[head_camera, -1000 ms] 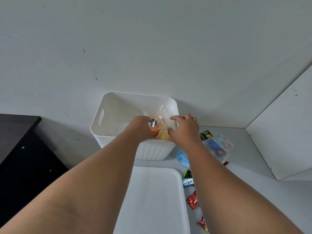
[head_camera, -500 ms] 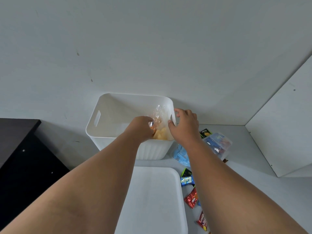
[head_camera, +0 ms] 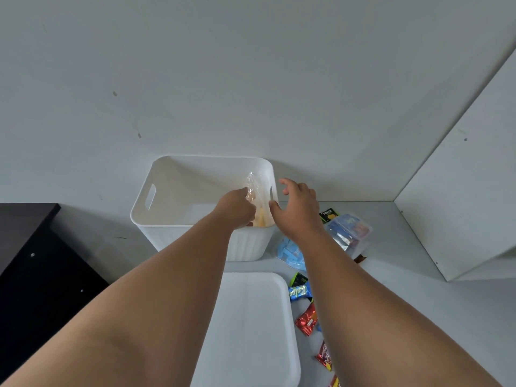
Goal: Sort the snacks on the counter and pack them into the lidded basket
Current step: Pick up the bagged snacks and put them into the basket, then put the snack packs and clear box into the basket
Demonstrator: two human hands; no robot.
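Observation:
A white ribbed basket stands on the grey counter against the wall. Inside its right end leans a clear bag of orange and yellow snacks. My left hand reaches into the basket and grips that bag near its middle. My right hand hovers just outside the basket's right wall with fingers spread, holding nothing. The basket's flat white lid lies on the counter in front of the basket.
Right of the basket lie a clear bag of blue packets, a clear bag of mixed packets, a black-and-green packet, a blue candy and red packets. A dark cabinet stands left, a white panel right.
My right hand has let go of the snack bag and drawn back right, outside the basket wall. The bag has sunk lower into the basket under my left hand.

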